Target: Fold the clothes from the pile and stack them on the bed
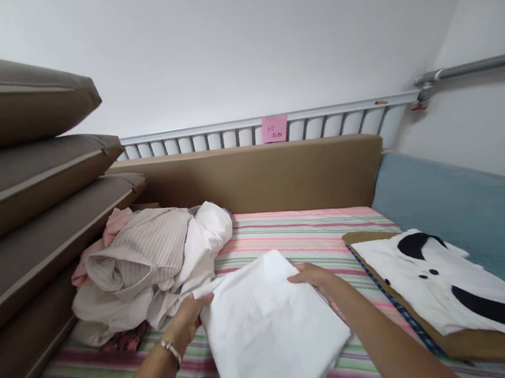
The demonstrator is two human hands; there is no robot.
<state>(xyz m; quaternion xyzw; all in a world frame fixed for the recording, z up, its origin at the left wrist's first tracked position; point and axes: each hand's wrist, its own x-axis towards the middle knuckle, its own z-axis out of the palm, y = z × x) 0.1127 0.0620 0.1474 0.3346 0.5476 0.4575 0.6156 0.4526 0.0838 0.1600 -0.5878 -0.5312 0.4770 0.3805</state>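
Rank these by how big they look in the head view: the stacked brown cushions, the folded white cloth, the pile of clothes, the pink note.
1. stacked brown cushions
2. folded white cloth and pile of clothes: alike; the cloth is nearer, so no ranking
3. pink note

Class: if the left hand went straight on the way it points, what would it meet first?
Probably the pile of crumpled clothes just beyond the left hand, which grips the edge of the folded white cloth; depth is unclear.
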